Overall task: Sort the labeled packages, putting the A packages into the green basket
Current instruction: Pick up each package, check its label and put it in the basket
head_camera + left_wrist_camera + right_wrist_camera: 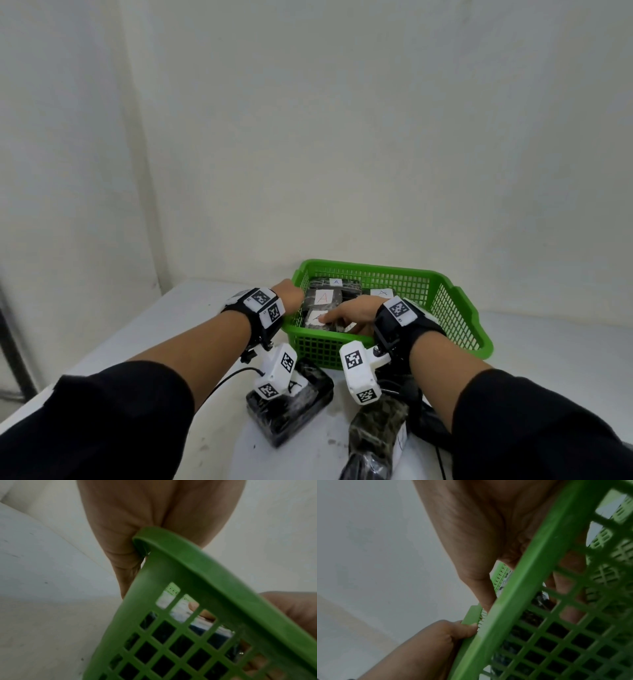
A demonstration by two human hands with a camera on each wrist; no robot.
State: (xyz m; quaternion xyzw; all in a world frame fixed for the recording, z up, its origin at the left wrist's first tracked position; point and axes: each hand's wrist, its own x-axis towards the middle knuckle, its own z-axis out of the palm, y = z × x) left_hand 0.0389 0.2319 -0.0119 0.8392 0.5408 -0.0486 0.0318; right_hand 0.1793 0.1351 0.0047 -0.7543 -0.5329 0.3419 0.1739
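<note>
The green basket (376, 269) stands on the white table and holds several black packages with white A labels, such as one at the back (323, 296). My left hand (289, 294) grips the basket's left rim corner; the left wrist view shows the fingers curled round the green rim (205, 568). My right hand (356, 310) is inside the basket at its near left. It holds an A package (317, 318), thumb on the label and fingers curled over the near edge. In the right wrist view the basket wall (522, 588) hides most of that package.
On the table in front of the basket lie a black A package (291, 407), a mottled dark package (376, 428) and another dark one (366, 466) at the bottom edge. Black cables (435, 425) run near them. A wall stands close behind the basket.
</note>
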